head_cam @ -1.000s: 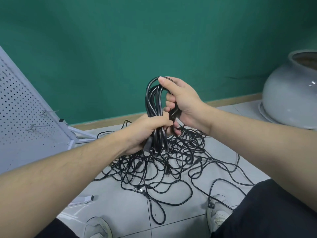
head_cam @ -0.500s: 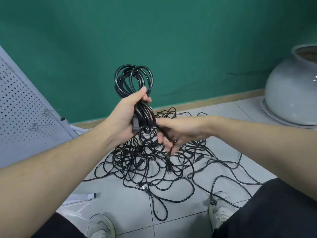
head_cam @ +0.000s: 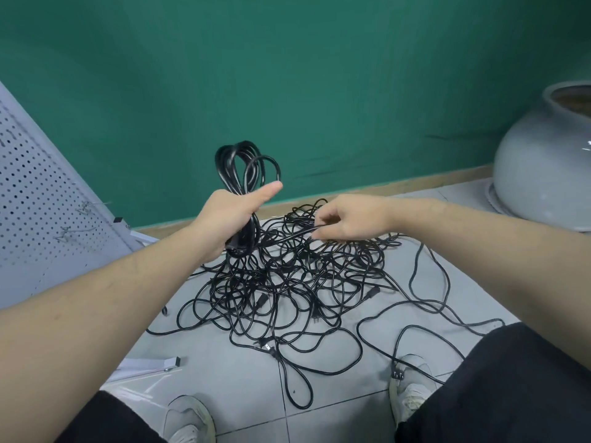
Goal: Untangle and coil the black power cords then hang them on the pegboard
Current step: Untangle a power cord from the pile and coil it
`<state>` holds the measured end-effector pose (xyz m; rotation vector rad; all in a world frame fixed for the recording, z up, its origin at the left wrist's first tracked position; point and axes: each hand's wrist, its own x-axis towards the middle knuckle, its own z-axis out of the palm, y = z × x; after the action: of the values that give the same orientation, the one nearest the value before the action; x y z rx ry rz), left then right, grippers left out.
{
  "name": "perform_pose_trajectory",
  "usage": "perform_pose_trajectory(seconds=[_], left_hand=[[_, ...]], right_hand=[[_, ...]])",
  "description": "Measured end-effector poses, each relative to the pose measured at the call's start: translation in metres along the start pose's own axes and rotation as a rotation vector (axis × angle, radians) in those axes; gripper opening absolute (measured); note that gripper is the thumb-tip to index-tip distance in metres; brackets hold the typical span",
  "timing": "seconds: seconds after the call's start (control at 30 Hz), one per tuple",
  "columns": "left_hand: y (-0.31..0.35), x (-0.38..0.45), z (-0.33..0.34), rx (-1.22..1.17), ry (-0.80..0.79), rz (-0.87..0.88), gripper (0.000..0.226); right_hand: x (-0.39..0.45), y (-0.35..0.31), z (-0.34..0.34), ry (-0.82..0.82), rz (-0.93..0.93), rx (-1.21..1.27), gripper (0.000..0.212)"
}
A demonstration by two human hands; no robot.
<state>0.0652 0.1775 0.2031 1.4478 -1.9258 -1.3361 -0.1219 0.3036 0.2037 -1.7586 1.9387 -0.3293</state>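
1. Hands: two, the left hand [head_cam: 230,215] and the right hand [head_cam: 347,220].
2. Coiled cord bundles: one coiled bundle [head_cam: 244,169], in the grip of the left hand.
3. Tangled cord heaps: one tangled heap [head_cam: 297,282] on the floor (number of separate cords in it cannot be counted).
4. Pegboards: one pegboard [head_cam: 41,193], leaning at the left.
5. Metal hooks [head_cam: 68,233] on the pegboard: at least two (small, blurred).
6. Grey ceramic pots: one pot [head_cam: 543,174].
7. Shoes: two, the left shoe [head_cam: 188,417] and the right shoe [head_cam: 412,388].
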Motion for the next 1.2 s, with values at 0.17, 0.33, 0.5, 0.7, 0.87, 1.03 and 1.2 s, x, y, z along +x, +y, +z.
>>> perform_pose_trajectory(seconds=[0.17, 0.33, 0.5, 0.7, 0.87, 1.03, 1.2], left_hand=[[0.000, -0.013, 0.009, 0.199, -0.151, 0.061, 0.090], [-0.003, -0.020, 0.024, 0.207, -0.309, 0.237, 0.047], [-0.003, -0.020, 0.029, 0.097, -0.250, 0.242, 0.036], [-0.005, -0.026, 0.027, -0.036, -0.317, 0.179, 0.018], [0.001, -0.035, 0.035, -0.168, -0.431, 0.243, 0.012], [0.003, -0.038, 0.036, -0.217, -0.443, 0.243, 0.007], [0.004, -0.046, 0.035, -0.262, -0.512, 0.263, 0.012]], right_hand=[[-0.004, -0.012, -0.009, 0.273, -0.117, 0.263, 0.025], [0.002, -0.011, -0.003, 0.508, -0.104, 0.470, 0.036], [0.000, -0.008, -0.016, 0.402, 0.067, 0.710, 0.034], [0.000, -0.011, -0.012, 0.380, -0.037, 0.892, 0.007], [0.011, -0.014, 0.000, 0.618, 0.074, 0.950, 0.045], [0.004, -0.021, 0.001, 0.297, 0.122, 1.140, 0.041], [0.006, -0.037, 0.003, 0.463, 0.137, 1.104, 0.035]])
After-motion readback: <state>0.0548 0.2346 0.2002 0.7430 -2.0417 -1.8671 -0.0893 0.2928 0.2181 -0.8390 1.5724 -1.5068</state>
